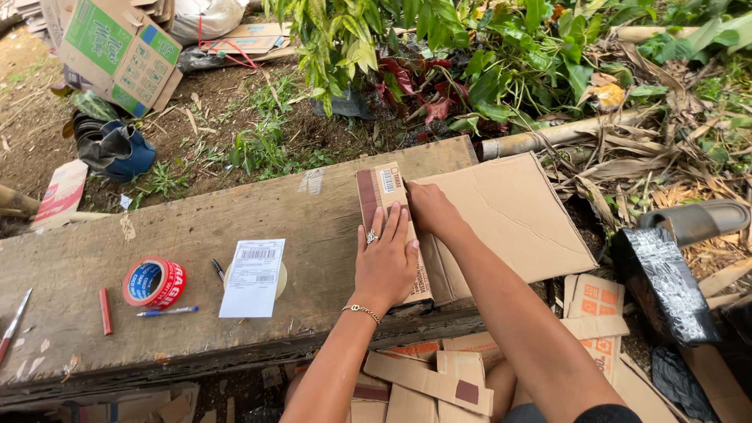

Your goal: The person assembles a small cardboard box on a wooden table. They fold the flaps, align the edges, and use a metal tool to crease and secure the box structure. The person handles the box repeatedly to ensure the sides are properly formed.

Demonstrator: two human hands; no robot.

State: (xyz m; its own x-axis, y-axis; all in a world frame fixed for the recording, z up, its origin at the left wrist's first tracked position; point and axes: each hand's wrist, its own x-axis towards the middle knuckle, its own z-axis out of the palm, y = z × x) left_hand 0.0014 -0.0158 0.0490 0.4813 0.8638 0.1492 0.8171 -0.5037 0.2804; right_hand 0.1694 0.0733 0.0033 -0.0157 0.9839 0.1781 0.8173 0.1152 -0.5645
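Two hands rest on one flattened cardboard box [470, 223], and we place everything else by that box. It lies on the right end of the wooden bench [196, 235], its far flap hanging past the bench edge. Our left hand [385, 262] lies flat, fingers spread, on the folded strip along the box's left side; its grip closes on nothing and only presses down. Our right hand [431, 211] lies just right of it on the same fold, palm down; we cannot tell whether its fingers curl around the edge. Left of the box, on the bench, lies a white shipping label [253, 276], then a black marker [218, 269], a blue pen [167, 312], a roll of red tape [153, 282] and a red crayon-like stick [105, 311]. Below the box, on the ground, lie more cardboard pieces [427, 380]
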